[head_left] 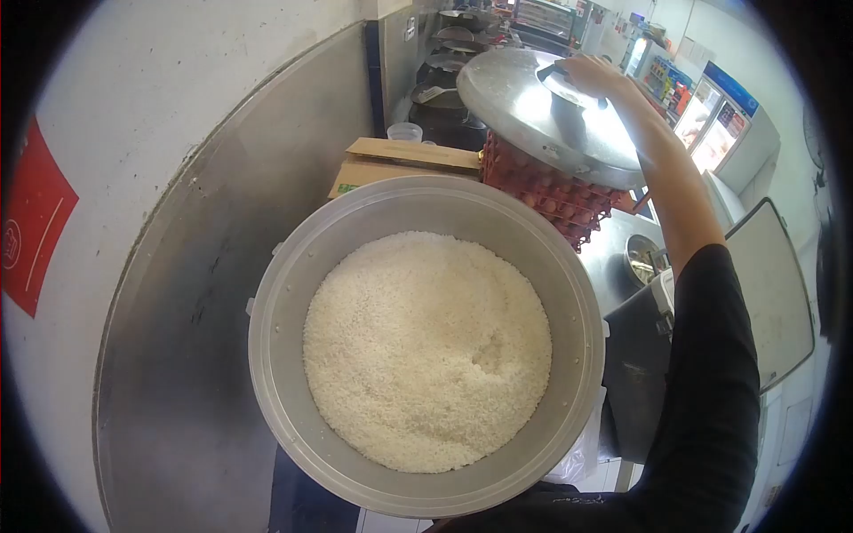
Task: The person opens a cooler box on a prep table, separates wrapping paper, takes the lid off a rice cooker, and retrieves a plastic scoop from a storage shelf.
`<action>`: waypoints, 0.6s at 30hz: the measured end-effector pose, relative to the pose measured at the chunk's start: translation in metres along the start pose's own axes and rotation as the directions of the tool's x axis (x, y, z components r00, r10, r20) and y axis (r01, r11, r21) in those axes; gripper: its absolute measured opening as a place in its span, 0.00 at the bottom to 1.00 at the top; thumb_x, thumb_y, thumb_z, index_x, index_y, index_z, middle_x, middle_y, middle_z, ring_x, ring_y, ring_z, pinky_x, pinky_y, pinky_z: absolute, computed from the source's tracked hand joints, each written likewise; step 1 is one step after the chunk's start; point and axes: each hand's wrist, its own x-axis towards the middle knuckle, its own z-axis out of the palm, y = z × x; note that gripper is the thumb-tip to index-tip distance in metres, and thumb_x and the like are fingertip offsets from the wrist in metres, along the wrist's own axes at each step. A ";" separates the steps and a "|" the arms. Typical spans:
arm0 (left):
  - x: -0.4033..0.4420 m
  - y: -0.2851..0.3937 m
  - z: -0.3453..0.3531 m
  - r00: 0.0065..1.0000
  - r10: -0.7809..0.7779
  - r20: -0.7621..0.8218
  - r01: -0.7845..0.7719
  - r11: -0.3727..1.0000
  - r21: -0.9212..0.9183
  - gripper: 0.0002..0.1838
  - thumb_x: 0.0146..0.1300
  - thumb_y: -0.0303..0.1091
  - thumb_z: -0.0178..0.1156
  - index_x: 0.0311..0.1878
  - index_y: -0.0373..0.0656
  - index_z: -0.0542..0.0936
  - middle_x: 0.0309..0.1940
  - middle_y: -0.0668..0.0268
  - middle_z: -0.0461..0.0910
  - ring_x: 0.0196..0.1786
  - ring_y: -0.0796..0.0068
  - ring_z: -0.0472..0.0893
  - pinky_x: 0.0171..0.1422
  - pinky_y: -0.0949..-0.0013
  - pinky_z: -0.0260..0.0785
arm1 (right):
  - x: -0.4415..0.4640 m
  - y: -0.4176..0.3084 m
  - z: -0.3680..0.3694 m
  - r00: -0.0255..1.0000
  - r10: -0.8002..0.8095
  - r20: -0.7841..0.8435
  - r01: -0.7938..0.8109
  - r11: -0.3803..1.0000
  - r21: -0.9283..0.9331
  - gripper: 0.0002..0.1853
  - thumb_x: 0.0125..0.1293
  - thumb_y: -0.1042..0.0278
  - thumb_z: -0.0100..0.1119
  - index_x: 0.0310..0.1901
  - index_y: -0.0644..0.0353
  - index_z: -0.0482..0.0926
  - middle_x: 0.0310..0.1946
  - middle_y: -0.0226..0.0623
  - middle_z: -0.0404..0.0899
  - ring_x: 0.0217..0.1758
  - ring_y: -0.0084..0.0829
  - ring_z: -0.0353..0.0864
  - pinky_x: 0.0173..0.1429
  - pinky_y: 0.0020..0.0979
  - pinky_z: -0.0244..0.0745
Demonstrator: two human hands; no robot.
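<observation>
My right hand (590,76) is closed on the handle of a large round metal lid (506,96). The lid is at the upper right, over stacked red egg trays (538,186); I cannot tell whether it rests on them. Below and left of it stands a big metal rice pot (283,355) without its cover. White rice (418,346) fills much of the pot, with a small hollow toward the right side. My left hand is out of view.
Behind the pot sit a cardboard box (404,158) and a clear plastic tub (404,131). Several woks (440,102) line the wall farther back. A metal bowl (638,258) lies on the right counter. A lit glass-door fridge (711,115) stands beyond.
</observation>
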 end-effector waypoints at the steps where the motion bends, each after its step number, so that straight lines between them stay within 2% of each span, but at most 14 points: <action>1: 0.001 -0.001 -0.001 1.000 -0.003 0.003 0.003 1.000 0.001 0.23 0.64 0.57 0.60 0.55 0.54 0.80 0.46 0.70 0.80 0.50 0.68 0.79 0.53 0.59 0.72 | 0.004 0.007 0.014 0.998 -0.045 -0.040 0.043 0.998 -0.048 0.20 0.72 0.71 0.53 0.63 0.45 0.81 0.42 0.44 0.88 0.46 0.45 0.89 0.49 0.48 0.83; 2: 0.000 0.000 -0.001 1.000 -0.004 0.009 0.004 1.000 0.000 0.23 0.64 0.57 0.60 0.55 0.54 0.80 0.46 0.70 0.80 0.51 0.68 0.79 0.53 0.59 0.72 | 0.002 0.002 0.013 0.998 -0.045 -0.039 0.044 0.998 -0.044 0.20 0.72 0.71 0.53 0.63 0.45 0.81 0.42 0.44 0.88 0.46 0.45 0.89 0.49 0.48 0.83; 4: 0.002 0.001 -0.001 1.000 -0.007 0.014 0.007 1.000 0.001 0.23 0.64 0.57 0.60 0.55 0.54 0.80 0.46 0.70 0.80 0.51 0.68 0.79 0.53 0.59 0.72 | -0.006 -0.016 -0.002 0.990 0.031 0.136 -0.025 0.999 -0.048 0.21 0.71 0.69 0.55 0.63 0.44 0.81 0.48 0.45 0.87 0.51 0.48 0.88 0.53 0.49 0.82; 7: 0.004 -0.001 -0.002 1.000 -0.006 0.020 0.006 1.000 0.009 0.23 0.64 0.57 0.60 0.55 0.54 0.80 0.46 0.70 0.80 0.51 0.68 0.79 0.53 0.59 0.72 | -0.009 -0.023 -0.001 0.988 -0.011 0.153 0.016 0.999 -0.033 0.20 0.70 0.66 0.56 0.63 0.43 0.81 0.53 0.45 0.85 0.55 0.50 0.86 0.57 0.51 0.80; 8: 0.005 -0.002 -0.002 1.000 -0.002 0.025 0.002 1.000 0.012 0.23 0.64 0.57 0.60 0.55 0.54 0.80 0.46 0.70 0.80 0.51 0.68 0.79 0.53 0.59 0.72 | -0.006 -0.018 0.005 0.987 0.018 0.161 -0.016 1.000 -0.016 0.20 0.70 0.64 0.56 0.62 0.43 0.82 0.53 0.46 0.84 0.54 0.51 0.85 0.59 0.51 0.79; 9: 0.006 -0.002 -0.002 1.000 0.001 0.026 -0.002 1.000 0.015 0.23 0.64 0.58 0.60 0.55 0.54 0.80 0.46 0.70 0.80 0.51 0.68 0.79 0.53 0.59 0.72 | -0.012 -0.019 0.014 1.000 0.009 -0.009 -0.009 1.000 0.002 0.14 0.69 0.67 0.54 0.51 0.53 0.87 0.47 0.45 0.87 0.52 0.47 0.87 0.53 0.49 0.80; 11: 0.006 -0.003 -0.003 0.999 0.010 0.034 -0.011 1.000 0.018 0.24 0.64 0.58 0.60 0.55 0.54 0.80 0.46 0.70 0.80 0.51 0.68 0.79 0.53 0.59 0.72 | -0.005 -0.011 0.020 0.999 -0.031 0.045 0.033 0.998 -0.060 0.12 0.70 0.67 0.54 0.48 0.54 0.86 0.47 0.44 0.87 0.51 0.47 0.88 0.54 0.49 0.81; 13: 0.007 -0.005 -0.002 0.999 0.014 0.040 -0.015 1.000 0.027 0.24 0.64 0.58 0.60 0.55 0.54 0.80 0.46 0.70 0.80 0.51 0.68 0.79 0.53 0.59 0.72 | 0.001 -0.004 0.034 0.999 -0.039 0.014 0.040 0.998 -0.049 0.11 0.70 0.68 0.54 0.46 0.54 0.85 0.48 0.44 0.87 0.50 0.47 0.88 0.52 0.49 0.81; 14: 0.007 -0.005 -0.002 0.999 0.014 0.043 -0.016 0.999 0.031 0.24 0.64 0.58 0.60 0.55 0.54 0.80 0.46 0.70 0.80 0.51 0.68 0.79 0.53 0.59 0.72 | -0.003 -0.011 0.027 0.999 -0.015 0.045 0.017 0.999 -0.041 0.12 0.70 0.69 0.54 0.48 0.56 0.85 0.48 0.46 0.86 0.51 0.48 0.88 0.51 0.50 0.82; 18: 0.007 -0.009 -0.002 0.998 0.019 0.055 -0.021 0.999 0.041 0.24 0.64 0.58 0.60 0.55 0.54 0.80 0.46 0.70 0.80 0.51 0.68 0.79 0.54 0.59 0.72 | -0.007 -0.017 0.018 0.999 0.035 0.041 -0.034 0.999 -0.023 0.11 0.68 0.70 0.55 0.44 0.61 0.86 0.47 0.51 0.86 0.51 0.51 0.88 0.50 0.50 0.83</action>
